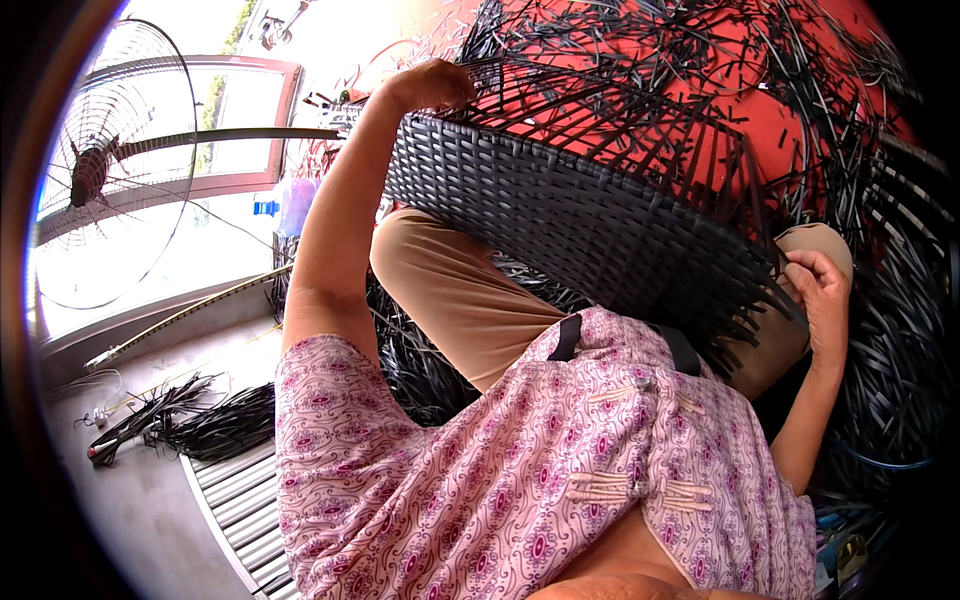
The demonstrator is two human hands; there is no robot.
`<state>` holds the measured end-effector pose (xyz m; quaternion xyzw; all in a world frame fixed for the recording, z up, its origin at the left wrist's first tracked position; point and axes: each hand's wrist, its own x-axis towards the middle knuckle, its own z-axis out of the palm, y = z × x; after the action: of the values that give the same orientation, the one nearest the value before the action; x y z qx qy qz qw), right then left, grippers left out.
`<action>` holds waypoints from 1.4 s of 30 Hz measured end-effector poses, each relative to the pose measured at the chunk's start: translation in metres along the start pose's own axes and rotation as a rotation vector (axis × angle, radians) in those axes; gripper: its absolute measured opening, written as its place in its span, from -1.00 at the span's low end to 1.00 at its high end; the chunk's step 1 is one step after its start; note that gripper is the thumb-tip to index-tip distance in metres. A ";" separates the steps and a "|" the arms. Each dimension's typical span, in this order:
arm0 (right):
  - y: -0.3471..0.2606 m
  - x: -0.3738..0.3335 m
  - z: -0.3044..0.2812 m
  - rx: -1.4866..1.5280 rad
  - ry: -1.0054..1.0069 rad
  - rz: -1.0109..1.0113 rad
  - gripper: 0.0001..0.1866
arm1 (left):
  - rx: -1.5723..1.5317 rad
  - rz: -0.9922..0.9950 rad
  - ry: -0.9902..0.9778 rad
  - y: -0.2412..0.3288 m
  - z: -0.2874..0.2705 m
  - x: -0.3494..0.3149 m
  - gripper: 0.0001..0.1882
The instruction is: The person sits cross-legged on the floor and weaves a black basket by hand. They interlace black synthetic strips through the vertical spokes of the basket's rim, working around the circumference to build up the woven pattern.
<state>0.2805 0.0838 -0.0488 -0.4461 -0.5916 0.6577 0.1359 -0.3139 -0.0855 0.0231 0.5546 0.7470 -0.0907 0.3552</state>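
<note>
A dark woven panel [560,190] of flat plastic strips lies slanting across my lap, resting on my bent legs. Loose strip ends [735,330] fringe its near right side, and long unwoven strips [640,120] reach out past its far edge. My left hand [435,87] is at the panel's far left corner, its fingers curled in among the strips; their tips are hidden. At the right end, my right hand [822,295] has thumb and fingers pinched together on a dark strip [782,268] by the panel's edge.
Cut black strips [800,70] litter the red floor covering [760,125] ahead. A heap of strips [890,270] lies at my right. On the left stand a wire-caged fan [120,160] and a bottle with a blue cap [290,207]; a strip bundle [220,420] lies near a slatted grate [235,510].
</note>
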 end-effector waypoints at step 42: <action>-0.002 0.002 0.012 0.051 0.004 -0.040 -0.83 | 0.080 -0.162 0.112 -0.077 0.007 0.003 -0.76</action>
<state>0.2697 0.0777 -0.0495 -0.4321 -0.5830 0.6689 0.1615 -0.3798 -0.1153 -0.0040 0.5104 0.8038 -0.1176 0.2820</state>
